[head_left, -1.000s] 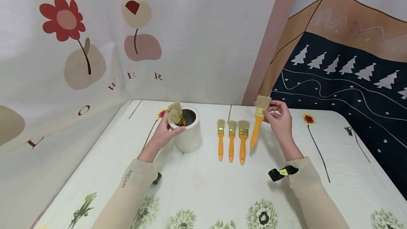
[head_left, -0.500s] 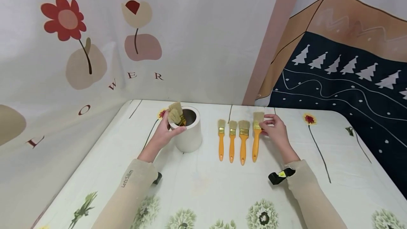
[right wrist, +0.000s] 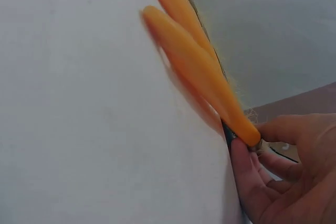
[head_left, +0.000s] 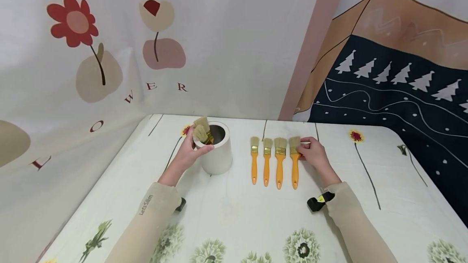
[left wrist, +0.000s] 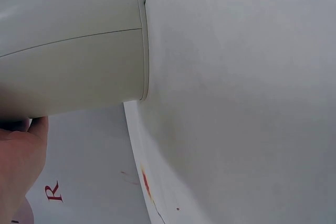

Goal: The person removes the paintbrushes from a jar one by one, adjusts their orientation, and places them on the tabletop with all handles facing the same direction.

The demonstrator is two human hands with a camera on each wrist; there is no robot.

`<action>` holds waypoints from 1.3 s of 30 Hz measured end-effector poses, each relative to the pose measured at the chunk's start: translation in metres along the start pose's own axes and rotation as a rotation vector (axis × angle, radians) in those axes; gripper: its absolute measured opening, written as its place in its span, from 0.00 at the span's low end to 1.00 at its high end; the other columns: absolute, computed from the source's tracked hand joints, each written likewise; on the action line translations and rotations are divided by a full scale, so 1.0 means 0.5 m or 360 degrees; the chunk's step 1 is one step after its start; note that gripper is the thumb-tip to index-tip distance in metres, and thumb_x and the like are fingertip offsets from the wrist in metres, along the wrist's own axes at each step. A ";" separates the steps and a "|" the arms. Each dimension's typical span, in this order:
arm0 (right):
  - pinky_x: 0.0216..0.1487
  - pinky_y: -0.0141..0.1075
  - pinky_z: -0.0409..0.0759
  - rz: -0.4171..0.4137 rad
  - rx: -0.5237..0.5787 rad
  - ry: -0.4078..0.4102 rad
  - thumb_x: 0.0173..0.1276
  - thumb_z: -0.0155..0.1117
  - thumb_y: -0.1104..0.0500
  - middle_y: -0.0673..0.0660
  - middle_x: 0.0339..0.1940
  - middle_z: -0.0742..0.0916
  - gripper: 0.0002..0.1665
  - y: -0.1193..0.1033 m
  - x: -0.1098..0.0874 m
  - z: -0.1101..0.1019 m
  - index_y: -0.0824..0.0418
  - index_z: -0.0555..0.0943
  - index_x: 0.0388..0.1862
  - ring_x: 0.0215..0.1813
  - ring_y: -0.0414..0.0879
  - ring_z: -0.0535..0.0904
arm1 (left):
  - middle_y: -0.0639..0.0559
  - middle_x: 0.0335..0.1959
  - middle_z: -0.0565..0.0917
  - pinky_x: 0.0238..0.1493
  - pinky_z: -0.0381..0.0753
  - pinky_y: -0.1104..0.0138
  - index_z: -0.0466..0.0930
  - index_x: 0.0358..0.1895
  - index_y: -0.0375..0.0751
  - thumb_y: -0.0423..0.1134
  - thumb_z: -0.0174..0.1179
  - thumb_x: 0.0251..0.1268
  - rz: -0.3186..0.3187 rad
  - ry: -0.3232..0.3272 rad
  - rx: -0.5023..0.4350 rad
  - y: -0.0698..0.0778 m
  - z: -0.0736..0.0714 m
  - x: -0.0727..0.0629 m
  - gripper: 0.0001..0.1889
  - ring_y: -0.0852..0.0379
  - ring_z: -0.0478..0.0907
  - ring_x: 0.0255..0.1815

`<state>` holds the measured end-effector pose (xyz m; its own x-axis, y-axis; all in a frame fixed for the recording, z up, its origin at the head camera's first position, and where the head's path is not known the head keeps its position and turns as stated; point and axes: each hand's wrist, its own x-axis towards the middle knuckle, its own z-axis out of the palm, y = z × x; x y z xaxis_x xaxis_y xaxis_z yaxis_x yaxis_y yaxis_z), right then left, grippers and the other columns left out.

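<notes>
On the left, my left hand [head_left: 187, 151] grips a white cylindrical container [head_left: 220, 158] near its rim. Paintbrushes [head_left: 203, 129] lean inside, bristles up over the edge. The container's smooth wall [left wrist: 73, 77] fills the upper left of the left wrist view, part of the hand below it. My right hand [head_left: 315, 152] pinches a flat paintbrush [head_left: 294, 169] with an orange handle at its bristle end. Fingers and thumb meet round that end in the right wrist view, where the orange handle [right wrist: 194, 66] lies low along the table. Its handle points toward me.
Three more orange-handled brushes lie in a row beside it: a left one [head_left: 254, 165], a middle one [head_left: 266, 167] and a wider one [head_left: 279, 165]. The flower-printed tablecloth [head_left: 234, 210] covers the table. A fabric curtain [head_left: 234, 52] hangs behind its back edge.
My right hand has brought the paintbrush down and left, from tilted above the table to lying at the right end of the row. The left hand and container have stayed put.
</notes>
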<state>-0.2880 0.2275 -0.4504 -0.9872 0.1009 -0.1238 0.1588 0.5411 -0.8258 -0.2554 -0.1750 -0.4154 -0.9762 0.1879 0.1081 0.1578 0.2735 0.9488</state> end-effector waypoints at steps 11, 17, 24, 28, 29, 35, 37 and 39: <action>0.32 0.29 0.81 0.0089 -0.0284 -0.0090 0.71 0.56 0.60 0.67 0.49 0.83 0.27 -0.018 0.002 -0.008 0.71 0.68 0.65 0.33 0.41 0.80 | 0.37 0.80 0.52 0.80 0.45 0.41 0.39 0.80 0.43 0.43 0.65 0.63 -0.0047 -0.0003 0.0029 0.005 -0.002 -0.002 0.50 0.37 0.43 0.83; 0.31 0.28 0.74 0.0204 -0.0337 -0.0095 0.73 0.59 0.58 0.60 0.43 0.79 0.25 -0.025 0.001 -0.008 0.68 0.70 0.65 0.33 0.43 0.76 | 0.36 0.78 0.55 0.80 0.46 0.41 0.42 0.80 0.42 0.41 0.65 0.63 -0.0001 0.0006 0.0016 0.000 -0.005 -0.002 0.48 0.37 0.47 0.82; 0.33 0.27 0.75 0.0182 -0.0235 -0.0048 0.73 0.59 0.56 0.63 0.49 0.80 0.27 -0.018 -0.002 -0.010 0.68 0.70 0.66 0.35 0.44 0.76 | 0.36 0.77 0.56 0.80 0.45 0.41 0.43 0.79 0.41 0.40 0.66 0.63 0.0022 -0.0004 -0.0006 -0.002 -0.004 0.000 0.48 0.37 0.47 0.82; 0.34 0.26 0.76 0.0143 -0.0112 0.0019 0.74 0.57 0.55 0.64 0.52 0.78 0.27 -0.016 -0.003 -0.013 0.66 0.70 0.67 0.36 0.45 0.75 | 0.36 0.77 0.55 0.80 0.45 0.41 0.43 0.79 0.40 0.39 0.65 0.63 0.0025 -0.0012 -0.0011 -0.001 -0.003 0.000 0.47 0.37 0.47 0.82; 0.34 0.26 0.77 0.0126 -0.0086 0.0040 0.74 0.56 0.55 0.63 0.52 0.77 0.27 -0.016 -0.003 -0.013 0.66 0.70 0.67 0.36 0.45 0.75 | 0.36 0.77 0.55 0.80 0.45 0.41 0.43 0.79 0.40 0.39 0.65 0.63 0.0025 -0.0013 -0.0010 -0.001 -0.003 0.000 0.47 0.37 0.47 0.82; 0.41 0.29 0.84 -0.0010 0.0043 0.0148 0.73 0.56 0.58 0.63 0.53 0.78 0.24 -0.039 -0.006 -0.014 0.66 0.72 0.65 0.41 0.49 0.80 | 0.36 0.77 0.55 0.80 0.46 0.41 0.42 0.79 0.41 0.40 0.65 0.64 0.0023 -0.0018 -0.0015 0.001 -0.001 -0.001 0.48 0.37 0.47 0.81; 0.43 0.28 0.84 -0.0048 0.0069 0.0162 0.74 0.56 0.58 0.64 0.54 0.78 0.24 -0.051 -0.007 -0.013 0.66 0.73 0.65 0.42 0.50 0.80 | 0.36 0.77 0.56 0.80 0.46 0.41 0.43 0.79 0.41 0.39 0.65 0.64 0.0027 -0.0017 -0.0022 0.002 -0.001 -0.002 0.47 0.37 0.48 0.81; 0.43 0.27 0.84 -0.0075 0.0084 0.0170 0.73 0.56 0.57 0.65 0.55 0.79 0.23 -0.065 -0.008 -0.010 0.66 0.73 0.64 0.42 0.50 0.80 | 0.36 0.77 0.56 0.80 0.46 0.41 0.43 0.79 0.40 0.39 0.65 0.64 0.0034 -0.0016 -0.0028 0.002 0.000 -0.002 0.47 0.37 0.48 0.81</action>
<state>-0.2891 0.2138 -0.4205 -0.9857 0.1660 -0.0272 0.1083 0.5026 -0.8577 -0.2542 -0.1749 -0.4146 -0.9711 0.2028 0.1256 0.1758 0.2529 0.9514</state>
